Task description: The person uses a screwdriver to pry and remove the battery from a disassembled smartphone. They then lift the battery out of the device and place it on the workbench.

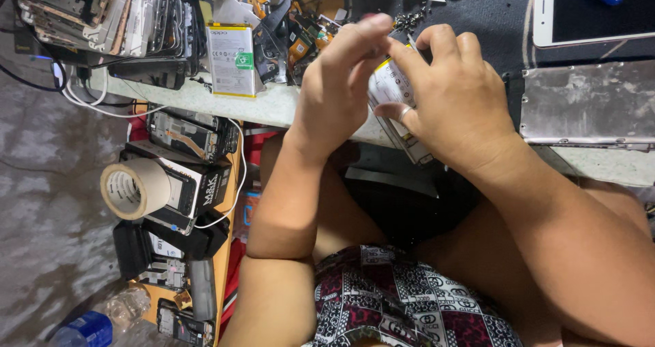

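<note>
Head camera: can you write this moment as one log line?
left hand: fingers on flat white-and-yellow phone battery | right hand: grips same battery | place: above pale workbench edge | nearby: beige tape roll

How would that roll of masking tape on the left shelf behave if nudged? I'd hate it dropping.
The roll of masking tape looks round and hollow, so it would probably roll if tipped onto its rim. It seems light for its size, likely sliding easily. It rests on stacked phone parts, an uneven base, so a push may topple it.
</note>
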